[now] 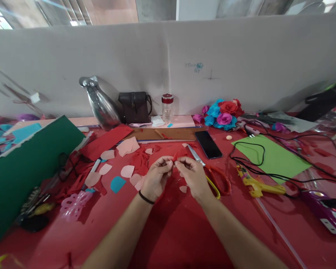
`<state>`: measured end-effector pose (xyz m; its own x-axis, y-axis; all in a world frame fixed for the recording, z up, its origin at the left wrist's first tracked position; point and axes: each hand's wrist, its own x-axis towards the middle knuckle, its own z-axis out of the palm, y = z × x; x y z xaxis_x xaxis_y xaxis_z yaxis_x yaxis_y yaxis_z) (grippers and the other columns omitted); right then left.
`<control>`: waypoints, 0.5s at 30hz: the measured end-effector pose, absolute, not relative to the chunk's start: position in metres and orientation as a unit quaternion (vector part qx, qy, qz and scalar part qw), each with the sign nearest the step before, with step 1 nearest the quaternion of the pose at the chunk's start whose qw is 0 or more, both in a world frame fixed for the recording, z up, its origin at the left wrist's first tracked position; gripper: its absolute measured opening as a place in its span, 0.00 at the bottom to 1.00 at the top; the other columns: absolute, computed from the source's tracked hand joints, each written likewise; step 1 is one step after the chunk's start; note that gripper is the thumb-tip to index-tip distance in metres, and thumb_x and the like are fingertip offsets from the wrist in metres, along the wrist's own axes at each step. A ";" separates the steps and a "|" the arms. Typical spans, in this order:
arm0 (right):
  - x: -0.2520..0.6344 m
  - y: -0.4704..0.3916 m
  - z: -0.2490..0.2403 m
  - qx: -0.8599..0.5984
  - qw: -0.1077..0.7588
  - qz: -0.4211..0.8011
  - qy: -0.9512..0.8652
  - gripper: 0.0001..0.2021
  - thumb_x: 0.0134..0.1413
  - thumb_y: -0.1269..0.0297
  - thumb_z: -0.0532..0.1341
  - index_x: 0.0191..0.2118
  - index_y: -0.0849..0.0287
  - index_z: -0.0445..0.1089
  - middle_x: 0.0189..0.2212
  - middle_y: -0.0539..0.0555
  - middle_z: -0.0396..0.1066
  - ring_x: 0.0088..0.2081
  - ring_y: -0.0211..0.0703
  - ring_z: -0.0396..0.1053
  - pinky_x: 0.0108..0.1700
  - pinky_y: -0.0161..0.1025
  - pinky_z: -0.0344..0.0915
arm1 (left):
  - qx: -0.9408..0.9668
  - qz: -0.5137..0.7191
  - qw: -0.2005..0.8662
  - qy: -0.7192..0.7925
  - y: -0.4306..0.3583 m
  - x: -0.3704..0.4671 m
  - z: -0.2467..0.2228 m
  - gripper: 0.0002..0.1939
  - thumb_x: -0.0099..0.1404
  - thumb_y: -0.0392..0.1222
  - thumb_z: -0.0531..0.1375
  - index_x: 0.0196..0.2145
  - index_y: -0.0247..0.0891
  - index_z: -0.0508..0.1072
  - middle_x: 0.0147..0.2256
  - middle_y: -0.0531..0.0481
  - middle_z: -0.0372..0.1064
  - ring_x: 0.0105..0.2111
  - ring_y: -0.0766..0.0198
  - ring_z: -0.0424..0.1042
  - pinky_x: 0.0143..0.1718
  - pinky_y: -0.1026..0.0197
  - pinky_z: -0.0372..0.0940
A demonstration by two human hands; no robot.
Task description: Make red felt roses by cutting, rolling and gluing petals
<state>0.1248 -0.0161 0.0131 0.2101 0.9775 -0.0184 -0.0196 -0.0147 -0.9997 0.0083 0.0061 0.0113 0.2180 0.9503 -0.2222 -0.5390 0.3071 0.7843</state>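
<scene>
Over the middle of the red table (pixel 168 246), my left hand (pixel 159 173) and my right hand (pixel 192 175) meet at the fingertips. Both pinch a small piece of red paper (pixel 174 158) between thumb and forefinger; its exact shape is mostly hidden by the fingers. Scissors (pixel 218 181) with red and yellow handles lie just right of my right hand. Pink paper petals (pixel 127 171) and a blue paper petal (pixel 118 184) are scattered left of my left hand, with crumpled red paper (pixel 140 162) behind them.
A phone (pixel 208 144), yellow glue gun (pixel 259 186), green sheet (pixel 271 157), black cords and a purple power strip (pixel 324 213) lie to the right. Behind stand a steel jug (pixel 102 104), dark bag (pixel 134 107), glass jar (pixel 167 108) and paper flowers (pixel 223 114). A green board (pixel 36 175) rises at left.
</scene>
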 end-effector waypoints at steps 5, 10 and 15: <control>0.128 -0.016 0.014 -0.560 0.551 0.409 -0.464 0.07 0.44 0.59 0.61 0.25 0.57 0.70 0.22 0.49 0.69 0.25 0.39 0.63 0.29 0.37 0.63 | 0.311 0.504 0.707 0.386 0.004 0.011 0.010 0.11 0.43 0.35 0.70 0.27 0.35 0.74 0.22 0.56 0.66 0.19 0.74 0.62 0.23 0.70 0.58; 0.127 -0.021 0.015 -0.560 0.550 0.196 -0.588 0.06 0.48 0.65 0.59 0.24 0.56 0.69 0.24 0.50 0.68 0.26 0.39 0.63 0.32 0.38 0.61 | 0.356 0.541 0.648 0.401 0.000 0.016 0.006 0.08 0.46 0.38 0.69 0.23 0.34 0.74 0.21 0.55 0.66 0.24 0.72 0.63 0.28 0.69 0.60; 0.125 -0.025 0.017 -0.542 0.556 0.153 -0.611 0.06 0.52 0.66 0.57 0.26 0.56 0.68 0.24 0.51 0.67 0.26 0.39 0.63 0.31 0.37 0.61 | 0.328 0.571 0.650 0.380 -0.002 0.019 0.008 0.11 0.44 0.39 0.70 0.24 0.35 0.74 0.23 0.55 0.67 0.25 0.71 0.65 0.30 0.68 0.62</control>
<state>0.1250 -0.0247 0.0167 0.2067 0.8328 0.5135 0.4912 0.3656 -0.7906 0.0189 -0.0017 0.0081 0.0595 0.9910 -0.1200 -0.4926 0.1337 0.8599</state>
